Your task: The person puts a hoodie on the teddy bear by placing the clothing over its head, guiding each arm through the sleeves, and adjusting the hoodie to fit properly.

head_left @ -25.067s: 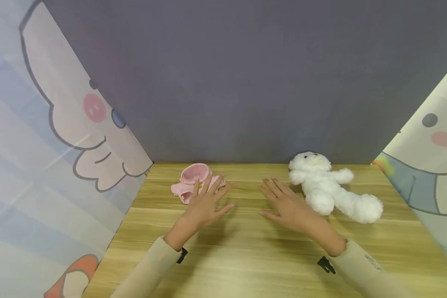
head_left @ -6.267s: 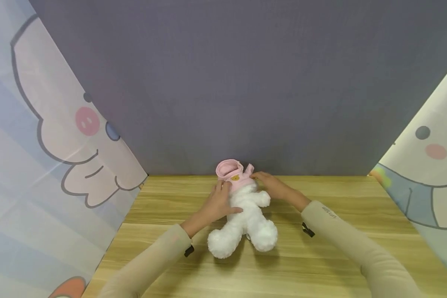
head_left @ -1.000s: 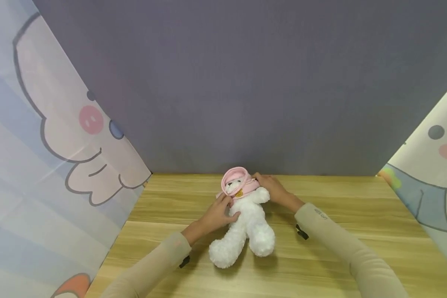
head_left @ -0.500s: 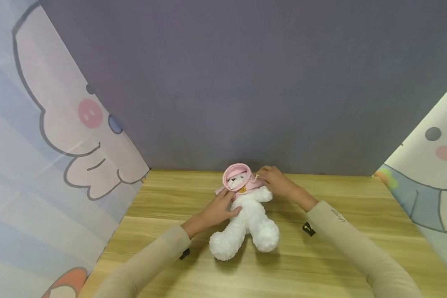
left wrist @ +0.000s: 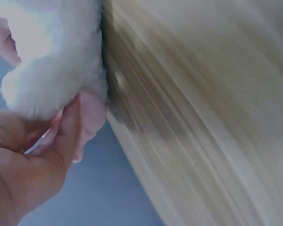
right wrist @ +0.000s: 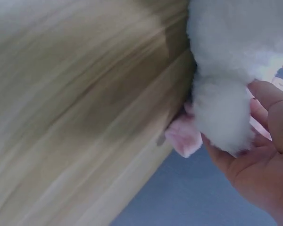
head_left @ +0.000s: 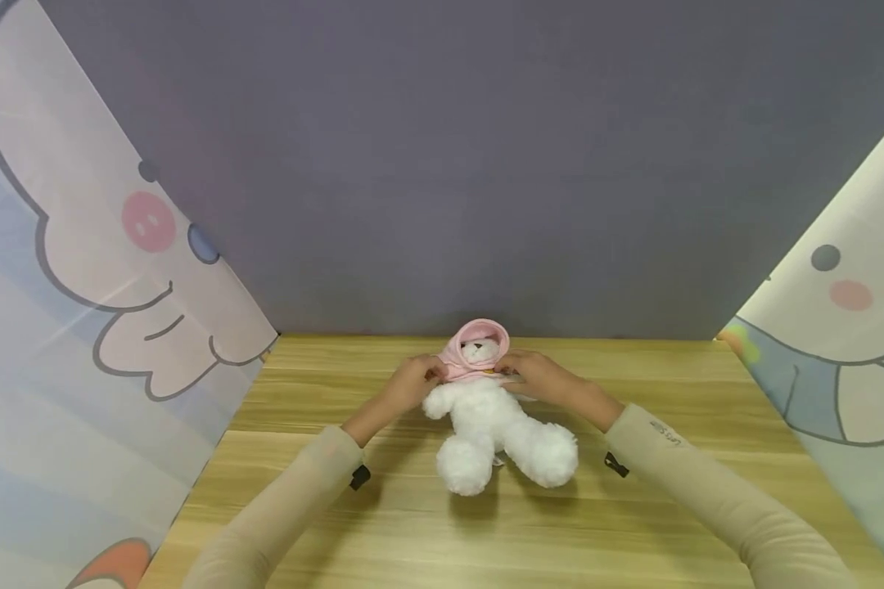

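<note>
A white plush bear [head_left: 486, 413] lies face up on the wooden table, legs toward the person. A pink hooded garment [head_left: 458, 357] surrounds its face and covers its neck. The left hand [head_left: 407, 384] pinches the garment's edge at the bear's shoulder; in the left wrist view, thumb and fingers of this hand [left wrist: 35, 160] meet on pink cloth [left wrist: 92, 112] beside a white paw [left wrist: 35, 87]. The right hand [head_left: 548, 380] is at the garment's other side; in the right wrist view, its fingers and thumb [right wrist: 262, 146] curl around the bear's other arm [right wrist: 224, 115] and pink cloth.
A dark grey panel [head_left: 442, 164] stands along the back edge of the wooden table [head_left: 383, 523]. Cloths printed with cartoon figures hang at the left [head_left: 81, 270] and at the right [head_left: 847, 360].
The left hand has moved from the bear's chest to the garment at its shoulder, uncovering the arm there. The right hand has come inward over the other arm. The hood and legs have shifted right.
</note>
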Available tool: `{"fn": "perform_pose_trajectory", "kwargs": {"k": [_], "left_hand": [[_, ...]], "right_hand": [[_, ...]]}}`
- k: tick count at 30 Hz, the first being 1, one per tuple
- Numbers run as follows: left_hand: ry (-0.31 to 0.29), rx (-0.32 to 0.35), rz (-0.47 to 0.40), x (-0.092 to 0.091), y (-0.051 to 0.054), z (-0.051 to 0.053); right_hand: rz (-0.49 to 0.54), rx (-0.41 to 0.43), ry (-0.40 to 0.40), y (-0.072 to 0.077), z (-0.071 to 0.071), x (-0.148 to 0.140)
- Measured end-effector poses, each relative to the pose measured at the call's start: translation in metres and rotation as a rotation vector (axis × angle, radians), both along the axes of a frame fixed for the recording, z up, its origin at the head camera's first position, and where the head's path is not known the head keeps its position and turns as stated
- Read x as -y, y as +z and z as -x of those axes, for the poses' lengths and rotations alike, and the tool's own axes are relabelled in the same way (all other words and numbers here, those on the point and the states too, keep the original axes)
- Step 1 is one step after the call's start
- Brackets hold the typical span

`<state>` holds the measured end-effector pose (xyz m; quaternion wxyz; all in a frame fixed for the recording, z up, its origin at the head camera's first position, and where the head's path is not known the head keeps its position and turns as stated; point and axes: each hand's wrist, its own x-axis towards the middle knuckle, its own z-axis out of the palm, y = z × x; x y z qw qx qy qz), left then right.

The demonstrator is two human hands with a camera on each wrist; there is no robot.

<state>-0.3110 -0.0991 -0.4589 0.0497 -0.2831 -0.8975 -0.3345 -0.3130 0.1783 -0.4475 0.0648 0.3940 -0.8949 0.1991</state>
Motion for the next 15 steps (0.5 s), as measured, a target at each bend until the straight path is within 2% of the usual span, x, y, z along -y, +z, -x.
{"fn": "perform_pose_trajectory", "kwargs": {"k": [4,8,11,15], "left_hand": [[-0.039,-0.024,0.092,0.001,-0.004,0.002],[0.008,-0.116,0.159,-0.002,-0.009,0.007],[0.023,-0.166,0.183,-0.005,-0.012,0.014],[-0.004,-0.169,0.182,-0.01,-0.012,0.02]], "right_hand": [[0.023,0.065,-0.002,-0.001,0.0,-0.002],[-0.001,0.178,-0.032,0.006,-0.001,0.001],[-0.037,0.266,-0.038,0.013,-0.003,0.008],[-0.07,0.331,-0.056,0.021,-0.006,0.017]]}}
